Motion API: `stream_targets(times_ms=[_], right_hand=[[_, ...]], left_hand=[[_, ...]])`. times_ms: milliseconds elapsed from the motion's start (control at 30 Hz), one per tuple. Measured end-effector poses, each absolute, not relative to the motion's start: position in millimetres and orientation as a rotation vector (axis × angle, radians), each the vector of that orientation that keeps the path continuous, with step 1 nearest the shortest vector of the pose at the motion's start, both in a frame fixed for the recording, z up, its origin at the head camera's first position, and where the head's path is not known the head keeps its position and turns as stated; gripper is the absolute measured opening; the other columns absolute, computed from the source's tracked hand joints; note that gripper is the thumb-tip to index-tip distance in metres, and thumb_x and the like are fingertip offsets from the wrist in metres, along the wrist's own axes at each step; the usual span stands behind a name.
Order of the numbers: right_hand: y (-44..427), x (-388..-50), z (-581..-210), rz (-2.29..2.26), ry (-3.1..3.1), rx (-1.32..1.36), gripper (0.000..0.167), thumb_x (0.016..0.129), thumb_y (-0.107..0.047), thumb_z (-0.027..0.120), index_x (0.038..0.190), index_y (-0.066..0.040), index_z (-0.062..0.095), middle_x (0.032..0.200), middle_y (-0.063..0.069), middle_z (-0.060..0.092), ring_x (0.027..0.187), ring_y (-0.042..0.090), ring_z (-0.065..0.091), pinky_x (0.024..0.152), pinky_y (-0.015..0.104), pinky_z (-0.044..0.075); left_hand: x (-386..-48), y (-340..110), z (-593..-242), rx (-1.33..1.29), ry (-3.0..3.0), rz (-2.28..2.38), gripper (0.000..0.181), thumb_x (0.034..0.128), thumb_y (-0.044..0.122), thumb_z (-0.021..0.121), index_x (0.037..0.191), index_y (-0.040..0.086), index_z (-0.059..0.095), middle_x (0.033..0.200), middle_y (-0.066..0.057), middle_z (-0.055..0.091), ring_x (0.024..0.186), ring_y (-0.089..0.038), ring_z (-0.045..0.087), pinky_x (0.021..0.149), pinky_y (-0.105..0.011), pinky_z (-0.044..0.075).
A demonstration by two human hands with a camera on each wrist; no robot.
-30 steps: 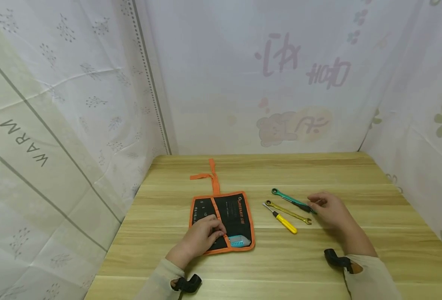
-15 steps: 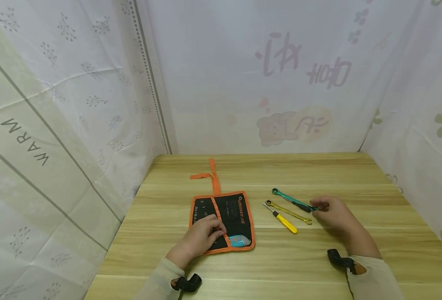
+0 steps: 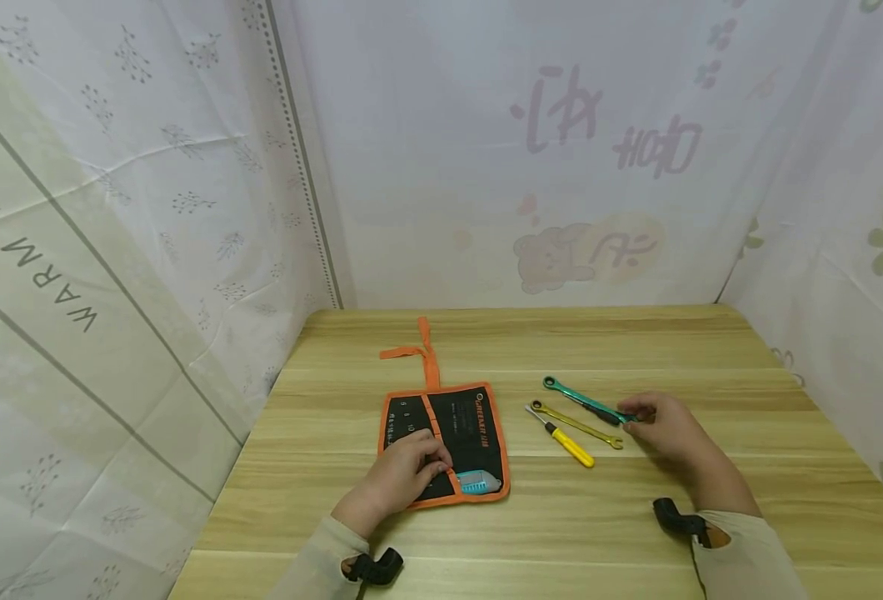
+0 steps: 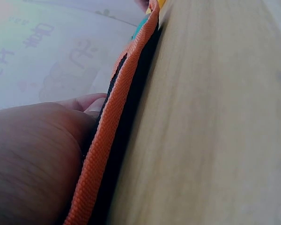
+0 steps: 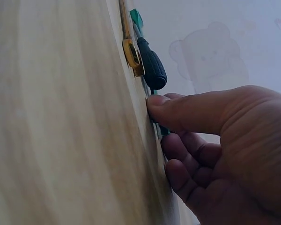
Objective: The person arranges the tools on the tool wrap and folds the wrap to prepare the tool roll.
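A black tool pouch with orange edging [image 3: 471,429] lies flat on the table, a turquoise-grey tool [image 3: 477,482] in its lower pocket. My left hand [image 3: 404,475] pinches the pouch's orange inner strip between thumb and fingers; the left wrist view shows the hand behind the orange border [image 4: 105,126]. Over on the right, my right hand [image 3: 670,429] pinches the near end of a green ratchet wrench [image 3: 572,393]. A small dark-handled screwdriver [image 5: 152,65] lies along that wrench. Beside them are a yellow wrench [image 3: 576,423] and a yellow-handled screwdriver [image 3: 572,446].
Orange ties [image 3: 430,367] extend from the pouch's far edge over the wooden table [image 3: 636,342]. Printed curtains [image 3: 426,167] hang behind the table and along both sides. Each sleeve has a black wrist mount [image 3: 677,518] at its cuff.
My right hand has shifted slightly right and now has its fingertips around the green wrench's end. The left hand and the pouch stay where they were.
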State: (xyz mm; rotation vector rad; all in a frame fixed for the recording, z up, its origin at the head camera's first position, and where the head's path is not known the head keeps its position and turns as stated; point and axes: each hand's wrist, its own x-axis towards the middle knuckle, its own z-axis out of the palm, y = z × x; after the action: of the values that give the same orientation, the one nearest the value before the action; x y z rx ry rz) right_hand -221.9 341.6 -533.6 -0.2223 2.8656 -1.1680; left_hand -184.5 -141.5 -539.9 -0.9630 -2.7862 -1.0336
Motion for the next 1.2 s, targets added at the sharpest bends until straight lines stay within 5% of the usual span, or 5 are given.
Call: stream_targets(times_ms=[767,1000,1200], right_hand=[[353,-224,-539,-1.234,2.901,-0.046,0.027,0.107,-0.021,0.061,0.130,-0.010,0.073,0.130,0.020,0.067,0.120,0.039,0.059,0.096,0.058,0.048],[353,-226,-541,-1.224,2.964,-0.084,0.025,0.103,-0.015,0.068,0.127,-0.007,0.073,0.106,0.011,0.068,0.086,0.026,0.054,0.072,0.036,0.046],[351,-225,-540,-1.208,2.961,-0.039,0.027,0.103,-0.021,0.069,0.127,-0.007,0.073,0.098,0.008,0.064,0.082,0.023,0.050,0.067,0.034,0.043]], left_hand=[[-184,-142,-541,-0.973,-2.783,-1.014,0.012,0.0993,0.019,0.074,0.098,0.031,0.071,0.091,0.018,0.053,0.076,0.001,0.053,0.069,-0.024,0.051],[-183,-141,-540,-0.975,-2.787,-1.008,0.012,0.0994,0.019,0.074,0.098,0.030,0.071,0.091,0.018,0.052,0.076,0.000,0.052,0.069,-0.024,0.051],[-184,-141,-540,-0.975,-2.788,-0.999,0.011,0.1001,0.020,0.074,0.098,0.031,0.071,0.091,0.018,0.052,0.076,0.000,0.052,0.069,-0.023,0.050]])
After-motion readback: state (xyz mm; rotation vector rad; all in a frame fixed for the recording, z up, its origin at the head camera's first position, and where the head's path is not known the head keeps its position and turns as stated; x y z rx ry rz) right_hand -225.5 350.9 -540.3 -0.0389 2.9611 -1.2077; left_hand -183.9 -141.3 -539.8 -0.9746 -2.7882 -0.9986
